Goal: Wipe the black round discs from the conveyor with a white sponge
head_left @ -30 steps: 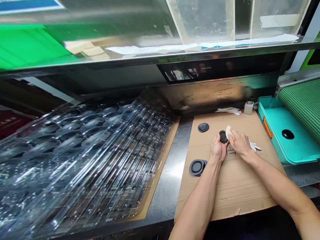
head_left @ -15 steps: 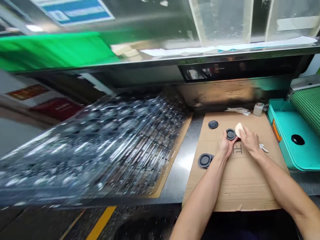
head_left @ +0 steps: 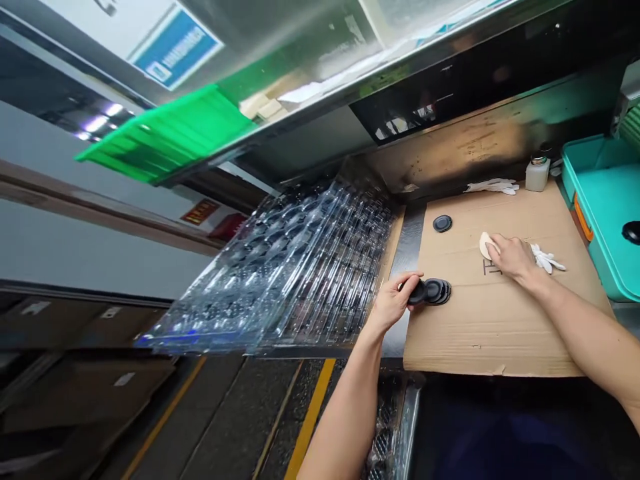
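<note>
My left hand (head_left: 391,301) grips a round black part (head_left: 416,292) by its edge, at the left side of a cardboard sheet (head_left: 480,327). Right beside that part, overlapping it in view, lies a small group of similar black discs (head_left: 438,291); whether they touch I cannot tell. Pinched in my right hand (head_left: 514,259) is a cream-coloured round pad (head_left: 485,245), held over the middle of the cardboard near some dark pen marks. Farther back, one more black disc (head_left: 443,223) rests alone. A white glove (head_left: 549,259) lies just right of my right hand.
Clear plastic trays (head_left: 300,267) are stacked to the left. At the back stand a small bottle (head_left: 537,175) and another white glove (head_left: 493,187). A turquoise bin (head_left: 613,247) borders the right side. A metal shelf with a green bin (head_left: 175,137) overhangs the bench.
My left hand has moved left with the black part, away from the pad, to the group of discs. The right hand still holds the pad. The view has turned left and tilted.
</note>
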`<action>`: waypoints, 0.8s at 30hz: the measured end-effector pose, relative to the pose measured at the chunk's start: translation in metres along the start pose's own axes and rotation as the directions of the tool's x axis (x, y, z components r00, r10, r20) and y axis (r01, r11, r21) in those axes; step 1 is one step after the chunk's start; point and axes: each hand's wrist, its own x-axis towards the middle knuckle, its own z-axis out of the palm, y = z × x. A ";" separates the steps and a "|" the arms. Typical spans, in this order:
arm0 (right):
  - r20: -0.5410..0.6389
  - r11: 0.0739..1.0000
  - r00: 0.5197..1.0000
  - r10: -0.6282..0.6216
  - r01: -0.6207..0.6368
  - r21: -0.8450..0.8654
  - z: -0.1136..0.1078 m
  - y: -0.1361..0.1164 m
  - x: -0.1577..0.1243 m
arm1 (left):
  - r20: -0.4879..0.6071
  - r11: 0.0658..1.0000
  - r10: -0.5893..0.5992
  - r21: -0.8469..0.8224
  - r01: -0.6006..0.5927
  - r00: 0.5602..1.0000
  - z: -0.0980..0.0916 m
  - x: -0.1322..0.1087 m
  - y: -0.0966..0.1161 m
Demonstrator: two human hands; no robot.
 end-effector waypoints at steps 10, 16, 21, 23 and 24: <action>0.044 1.000 0.999 0.024 -0.024 0.000 -0.005 -0.001 -0.002 | 0.337 0.861 0.142 0.422 -0.284 0.931 0.012 0.020 0.002; 0.077 1.000 0.997 -0.001 0.001 -0.010 -0.004 -0.007 0.000 | 0.359 0.796 0.040 0.552 -0.247 0.932 0.008 0.012 0.018; 0.094 0.999 0.996 -0.001 0.005 -0.045 -0.037 -0.036 -0.024 | 0.574 0.653 0.013 0.615 -0.441 0.819 0.007 0.014 0.018; -0.035 0.980 0.979 -0.199 0.198 -0.010 -0.062 -0.037 -0.057 | 0.642 0.620 0.042 0.584 -0.524 0.766 0.009 0.024 0.010; -0.131 0.941 0.934 -0.334 0.338 0.014 -0.073 -0.034 -0.081 | 0.651 0.599 0.057 0.585 -0.547 0.757 0.011 0.030 0.005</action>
